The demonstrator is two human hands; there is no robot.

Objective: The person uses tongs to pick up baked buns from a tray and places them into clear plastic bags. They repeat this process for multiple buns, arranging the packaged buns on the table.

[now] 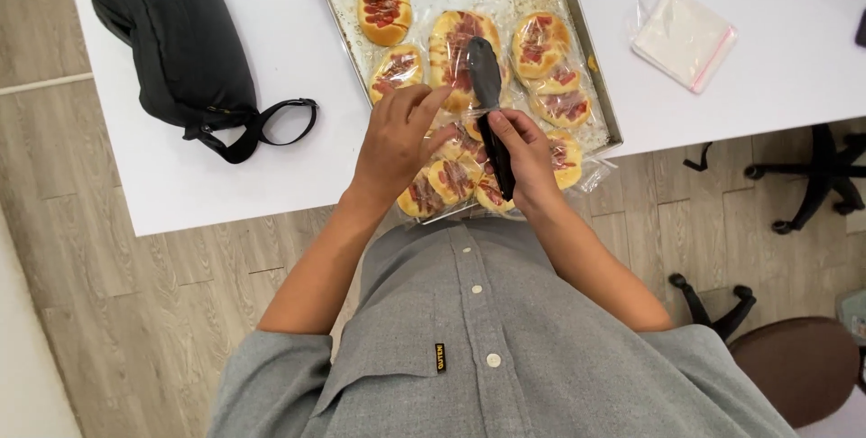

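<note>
Black tongs (pixel 488 104) are gripped in the right hand (pixel 523 160), their tips laid over a sausage bun (pixel 456 41) on a metal baking tray (pixel 603 95). A clear plastic bag (pixel 460 176) is pinched at its mouth by the left hand (pixel 397 145), fingers closed on the film, with bagged buns seen beneath it at the near edge of the tray. The tray is set on a white worktop (pixel 225 176). A black bag (pixel 176 41) is seen to the left, a stack of clear zip bags (pixel 681 36) to the right.
</note>
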